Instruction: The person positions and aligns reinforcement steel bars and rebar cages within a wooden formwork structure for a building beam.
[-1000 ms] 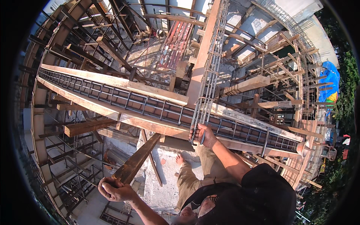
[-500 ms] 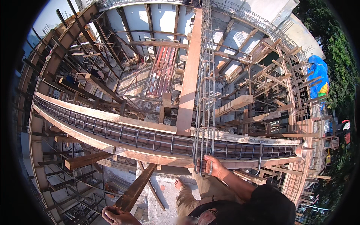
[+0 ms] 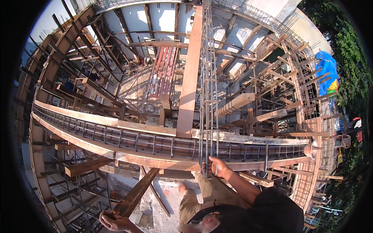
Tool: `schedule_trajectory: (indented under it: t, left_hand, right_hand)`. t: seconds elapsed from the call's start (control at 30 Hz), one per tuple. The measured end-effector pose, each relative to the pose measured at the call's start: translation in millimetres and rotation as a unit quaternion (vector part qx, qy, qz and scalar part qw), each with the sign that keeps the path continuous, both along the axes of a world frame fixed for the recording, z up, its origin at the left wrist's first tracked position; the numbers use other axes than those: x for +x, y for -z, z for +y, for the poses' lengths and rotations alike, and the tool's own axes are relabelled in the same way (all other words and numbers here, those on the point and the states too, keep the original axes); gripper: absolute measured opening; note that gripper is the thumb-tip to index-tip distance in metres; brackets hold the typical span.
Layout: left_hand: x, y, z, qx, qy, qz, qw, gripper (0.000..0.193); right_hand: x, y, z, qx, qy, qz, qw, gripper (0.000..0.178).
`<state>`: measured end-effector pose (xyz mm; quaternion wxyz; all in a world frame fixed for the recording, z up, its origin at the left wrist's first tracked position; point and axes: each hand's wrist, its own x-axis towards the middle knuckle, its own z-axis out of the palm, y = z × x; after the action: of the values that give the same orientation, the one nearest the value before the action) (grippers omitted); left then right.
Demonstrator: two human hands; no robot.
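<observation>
My right hand (image 3: 218, 167) is closed around the near end of a long, narrow rebar cage (image 3: 210, 97), which runs away from me to the far side. This cage lies across a wooden beam form (image 3: 147, 160) that holds another rebar cage (image 3: 134, 143) lengthwise. Down at the lower left, my left hand (image 3: 112, 221) has its fingers curled, beside the near end of a slanting timber (image 3: 138, 194). Whatever those fingers hold, if anything, is too small to make out.
A flat plank (image 3: 190, 81) runs alongside the long cage on its left. Timber props and beams (image 3: 237, 104) stand over a deep drop beyond the form. A blue tarp (image 3: 326, 72) hangs at the far right, near trees. Beneath me is a pale concrete surface (image 3: 165, 209).
My left hand has shifted slightly left and up by the timber's near end. My right hand keeps its hold on the rebar cage. The whole view has shifted a little.
</observation>
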<state>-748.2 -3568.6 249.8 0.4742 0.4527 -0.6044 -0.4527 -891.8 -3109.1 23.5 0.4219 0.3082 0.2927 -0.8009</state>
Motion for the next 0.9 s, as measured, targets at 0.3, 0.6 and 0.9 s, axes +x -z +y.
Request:
schedule_trajectory:
  t: [0.3, 0.6, 0.9]
  left_hand:
    - [3.7, 6.4, -0.9, -0.277, 0.050, -0.168, 0.945, 0.040]
    - [-78.9, -39.9, 172.2, -0.111, 0.421, 0.049, 0.899, 0.027]
    - [-110.5, 265.6, 324.7, 0.100, 0.754, -0.278, 0.587, 0.089]
  right_hand:
    - [-0.1, 4.4, 12.0, -0.033, -0.037, 0.061, 0.997, 0.046]
    - [10.3, 12.6, -22.0, 0.235, 0.061, 0.176, 0.954, 0.034]
    - [6.4, 3.5, 35.1, 0.480, -0.167, 0.350, 0.787, 0.066]
